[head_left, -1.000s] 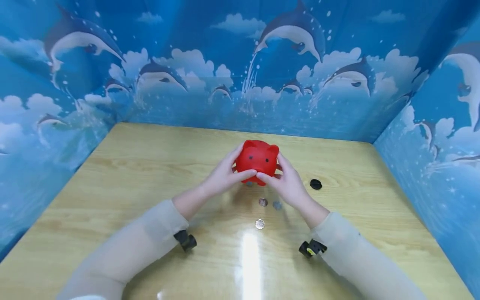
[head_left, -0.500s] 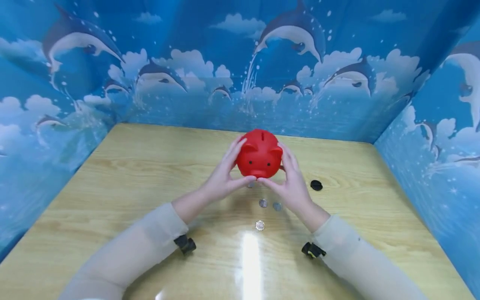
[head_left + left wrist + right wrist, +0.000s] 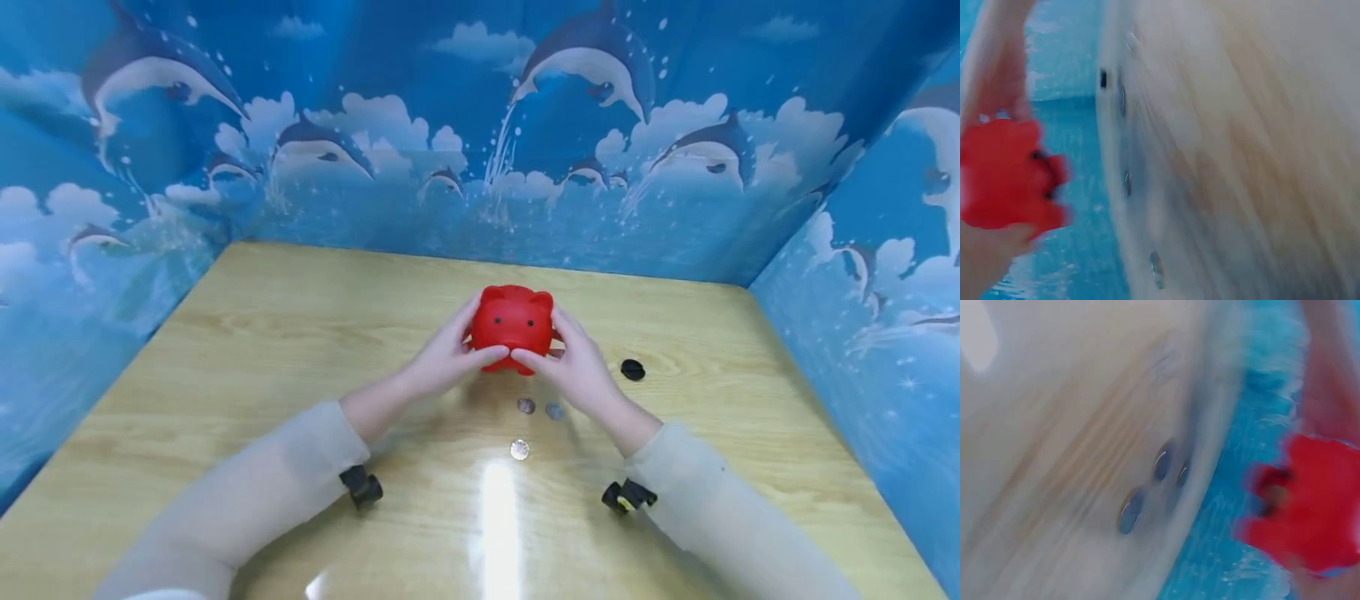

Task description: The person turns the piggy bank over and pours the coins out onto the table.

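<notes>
A red piggy bank (image 3: 512,321) is held up over the far middle of the table, its face toward me. My left hand (image 3: 448,354) grips its left side and my right hand (image 3: 573,367) its right side, the thumbs nearly meeting under the snout. Both wrist views show it clear of the tabletop, blurred; the right wrist view has a dark opening between the feet of the red piggy bank (image 3: 1316,500). Below it lie a coin (image 3: 527,406), a greyer coin (image 3: 554,411) and, nearer me, a bright coin (image 3: 520,450).
A round black plug (image 3: 632,369) lies to the right of my right hand. The wooden table (image 3: 300,317) ends at a blue dolphin-print curtain (image 3: 480,208) at the back and sides. A strip of light reflects off the front of the table.
The piggy bank rose and tipped forward, showing its top slot, half a second ago. Now it is lower and tilted back again, moved by both hands. The coins in front have not moved.
</notes>
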A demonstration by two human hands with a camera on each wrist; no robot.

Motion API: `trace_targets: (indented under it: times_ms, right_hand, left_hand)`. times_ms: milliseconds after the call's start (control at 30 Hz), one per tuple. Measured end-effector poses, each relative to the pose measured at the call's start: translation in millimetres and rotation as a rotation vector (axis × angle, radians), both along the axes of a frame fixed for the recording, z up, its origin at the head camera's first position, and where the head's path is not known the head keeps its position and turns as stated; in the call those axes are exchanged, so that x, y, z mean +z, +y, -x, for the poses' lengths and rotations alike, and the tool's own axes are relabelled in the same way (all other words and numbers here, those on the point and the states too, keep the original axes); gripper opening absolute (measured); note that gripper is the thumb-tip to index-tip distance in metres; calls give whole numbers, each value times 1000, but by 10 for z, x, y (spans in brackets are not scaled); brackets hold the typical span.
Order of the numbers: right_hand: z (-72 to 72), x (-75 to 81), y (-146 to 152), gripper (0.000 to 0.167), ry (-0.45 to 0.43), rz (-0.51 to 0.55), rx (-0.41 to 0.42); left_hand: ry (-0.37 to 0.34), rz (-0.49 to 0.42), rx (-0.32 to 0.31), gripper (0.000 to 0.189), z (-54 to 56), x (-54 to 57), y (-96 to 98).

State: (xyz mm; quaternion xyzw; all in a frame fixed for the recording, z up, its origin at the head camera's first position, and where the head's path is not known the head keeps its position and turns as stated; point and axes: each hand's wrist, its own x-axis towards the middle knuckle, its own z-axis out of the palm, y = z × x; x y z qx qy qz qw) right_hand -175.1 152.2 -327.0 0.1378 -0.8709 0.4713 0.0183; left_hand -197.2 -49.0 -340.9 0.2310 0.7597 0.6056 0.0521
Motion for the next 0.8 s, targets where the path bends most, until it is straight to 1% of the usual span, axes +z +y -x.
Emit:
trace_targets:
  times_ms: [33, 100, 133, 167, 267, 300, 367, 500, 533, 567, 600, 633, 700, 733, 767, 800]
  right_hand:
    - [2, 1, -1, 81, 6, -2, 3]
    - [9, 5, -6, 78, 32, 23, 19]
    - [11, 8, -7, 78, 52, 19, 19]
    - [7, 11, -6, 78, 62, 13, 18]
    - [-6, 13, -3, 76, 78, 12, 24]
    - [-15, 13, -5, 78, 106, 8, 20]
    - [-35, 8, -7, 81, 171, 15, 21]
    - [-82, 11, 0, 86, 340, 34, 25]
    - [-82, 23, 1, 86, 345, 38, 21]
    - [-79, 31, 3, 84, 317, 46, 21]
    - [-71, 40, 5, 81, 277, 47, 22]
    - [-53, 47, 5, 78, 217, 48, 25]
    - [-20, 57, 0, 73, 54, 46, 25]
    - [-11, 52, -2, 70, -12, 37, 22]
    - [-9, 41, -1, 69, -46, 29, 25]
    - [-9, 34, -4, 70, -41, 24, 29]
  left_hand:
    - [16, 12, 5, 82, -3, 6, -1]
    - [46, -4, 9, 82, 8, 4, 2]
    - [63, 0, 14, 82, 9, 0, 3]
    - [73, 7, 15, 82, 8, -4, 3]
    - [71, 14, 9, 82, -1, -10, -4]
    - [94, 21, 9, 83, -3, 0, -6]
    - [154, 29, 11, 84, -21, 34, -14]
    - [376, 53, -1, 85, -42, 115, -35]
    - [391, 57, 2, 85, -41, 131, -34]
    - [380, 59, -2, 84, -34, 143, -33]
    - [347, 66, -3, 84, -26, 147, -29]
    - [282, 68, -8, 84, -16, 145, -23]
    - [115, 76, -10, 83, 5, 116, -8]
    - [41, 79, -8, 83, 11, 94, -4]
    - [3, 83, -9, 83, 7, 73, -8]
    - [-4, 83, -7, 84, 2, 56, -10]
